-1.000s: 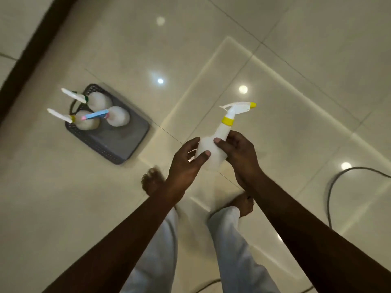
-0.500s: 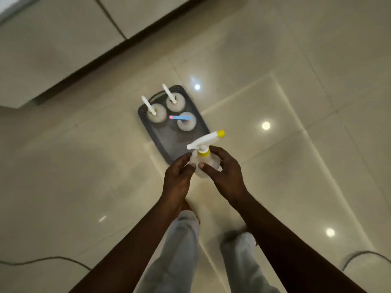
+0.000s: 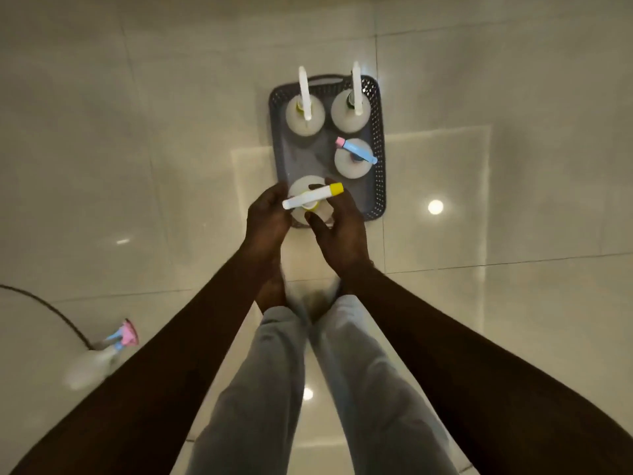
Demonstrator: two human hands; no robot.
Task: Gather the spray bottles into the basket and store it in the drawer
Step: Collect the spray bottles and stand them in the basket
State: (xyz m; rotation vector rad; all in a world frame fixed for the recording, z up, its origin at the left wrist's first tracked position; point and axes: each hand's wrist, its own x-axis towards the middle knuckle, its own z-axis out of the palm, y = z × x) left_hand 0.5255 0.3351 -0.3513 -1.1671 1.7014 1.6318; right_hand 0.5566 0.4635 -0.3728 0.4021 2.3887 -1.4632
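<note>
Yellow-tipped spray bottle (image 3: 310, 204) clasped between both hands' grip, over basket (image 3: 378, 180)

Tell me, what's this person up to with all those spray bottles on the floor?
A person is standing over a dark basket on the tiled floor, lowering a yellow-tipped spray bottle into its near left corner with the left hand and right hand. Three bottles already stand upright inside: two with white triggers at the far end, one with a blue trigger. Another bottle, pink and blue on top, waits on the floor to the left.
</note>
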